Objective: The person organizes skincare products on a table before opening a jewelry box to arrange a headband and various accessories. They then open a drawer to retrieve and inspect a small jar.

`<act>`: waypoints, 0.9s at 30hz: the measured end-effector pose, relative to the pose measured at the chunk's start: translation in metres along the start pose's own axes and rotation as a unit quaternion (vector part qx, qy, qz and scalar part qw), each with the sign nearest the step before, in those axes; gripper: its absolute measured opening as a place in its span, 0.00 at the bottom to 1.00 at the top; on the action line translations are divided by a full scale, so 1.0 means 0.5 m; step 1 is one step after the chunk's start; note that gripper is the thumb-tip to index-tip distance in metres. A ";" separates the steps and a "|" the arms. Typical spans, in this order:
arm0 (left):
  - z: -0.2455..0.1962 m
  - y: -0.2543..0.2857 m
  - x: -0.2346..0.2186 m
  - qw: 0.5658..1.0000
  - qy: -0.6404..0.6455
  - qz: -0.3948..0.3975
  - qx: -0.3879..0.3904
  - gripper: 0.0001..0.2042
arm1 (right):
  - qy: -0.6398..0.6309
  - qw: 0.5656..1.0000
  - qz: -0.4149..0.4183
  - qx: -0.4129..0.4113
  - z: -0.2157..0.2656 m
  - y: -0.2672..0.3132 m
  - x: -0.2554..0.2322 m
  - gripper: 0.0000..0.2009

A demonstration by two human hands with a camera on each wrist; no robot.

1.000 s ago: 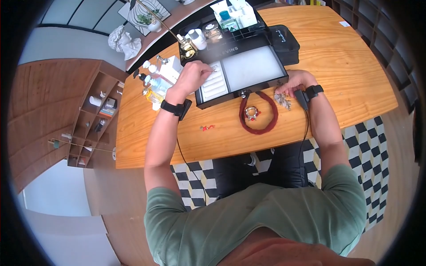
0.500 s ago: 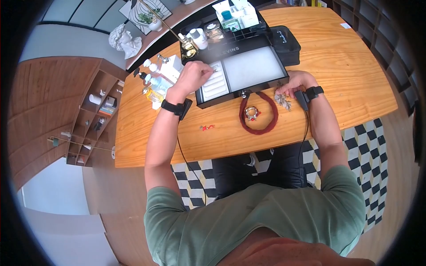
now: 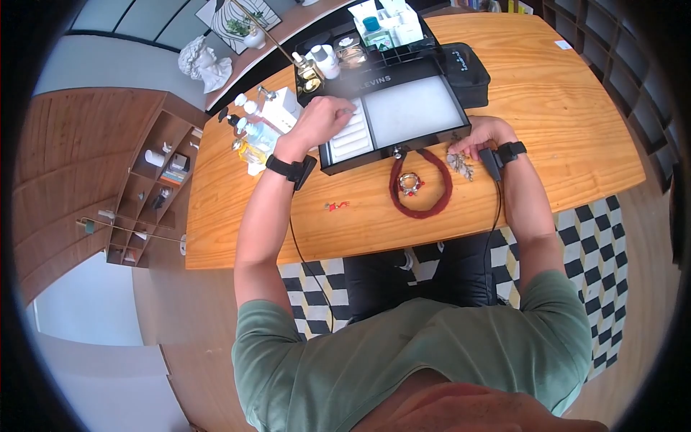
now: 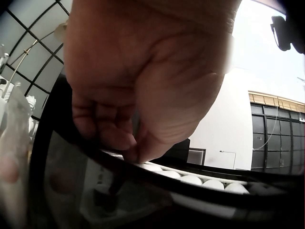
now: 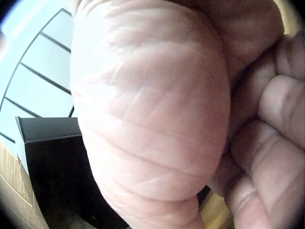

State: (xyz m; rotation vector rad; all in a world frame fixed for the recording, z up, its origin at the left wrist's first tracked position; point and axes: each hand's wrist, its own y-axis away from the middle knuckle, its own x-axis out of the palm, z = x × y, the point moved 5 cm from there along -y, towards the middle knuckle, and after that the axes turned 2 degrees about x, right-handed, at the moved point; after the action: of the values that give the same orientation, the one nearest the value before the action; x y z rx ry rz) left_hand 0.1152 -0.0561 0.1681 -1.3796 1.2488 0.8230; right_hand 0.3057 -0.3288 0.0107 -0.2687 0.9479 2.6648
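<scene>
My left hand (image 3: 322,120) reaches over the ring rolls (image 3: 350,138) in the left compartment of a black jewelry box (image 3: 403,150). Its thumb and fingertips pinch together at the rolls; what lies between them is mostly hidden. In the left wrist view, the fingers (image 4: 121,138) come down right at the row of white rolls (image 4: 190,180). By the box's front right corner, my right hand (image 3: 491,132) rests with loosely curled fingers. A silver leaf-shaped piece (image 3: 461,166) lies just below that hand. A dark red ring-shaped band (image 3: 448,189) surrounds a beaded bracelet (image 3: 409,184) on the table.
Small red pieces (image 3: 337,207) lie near the table's front. Pump bottles (image 3: 253,137) and a white box (image 3: 281,109) stand left of the jewelry box. Behind it are more bottles (image 3: 326,63) and a black case (image 3: 466,74). Cables hang from both wrists.
The left hand stays at the rolls, its fingers shifting slightly; a small shiny bit seen at its fingertips a second ago is now covered. The right hand stays put.
</scene>
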 end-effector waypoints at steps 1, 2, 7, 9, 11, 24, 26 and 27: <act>0.001 0.000 0.000 1.000 0.006 0.005 -0.011 0.10 | 0.000 1.000 0.001 0.000 0.003 0.002 0.001 0.22; 0.001 0.001 0.000 1.000 0.006 0.005 -0.011 0.10 | 0.000 1.000 -0.001 -0.001 0.005 0.006 0.002 0.22; -0.001 -0.002 -0.002 1.000 0.001 -0.007 0.013 0.09 | -0.004 1.000 -0.003 -0.010 0.013 0.017 0.006 0.23; 0.001 -0.003 0.000 1.000 0.004 -0.012 0.008 0.09 | -0.010 1.000 -0.001 -0.004 0.006 0.011 0.003 0.22; 0.017 -0.003 0.009 1.000 -0.015 0.002 -0.016 0.09 | -0.007 1.000 0.001 -0.010 0.003 0.006 0.004 0.21; -0.045 0.178 -0.104 0.991 0.080 -0.089 -0.066 0.06 | -0.024 0.999 -0.032 -0.008 0.028 0.038 0.014 0.20; -0.033 0.245 -0.103 0.980 0.118 -0.081 -0.135 0.03 | -0.015 0.999 -0.037 0.005 0.011 0.015 0.004 0.21; -0.033 0.277 -0.097 0.981 0.118 -0.077 -0.136 0.03 | -0.008 0.999 -0.036 0.012 -0.002 0.001 -0.002 0.21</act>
State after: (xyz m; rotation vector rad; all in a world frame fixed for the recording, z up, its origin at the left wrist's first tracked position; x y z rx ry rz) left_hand -0.0314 -0.0466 0.1832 -1.8144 1.2203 0.7573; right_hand 0.3066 -0.3299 0.0106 -0.2699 0.9452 2.5853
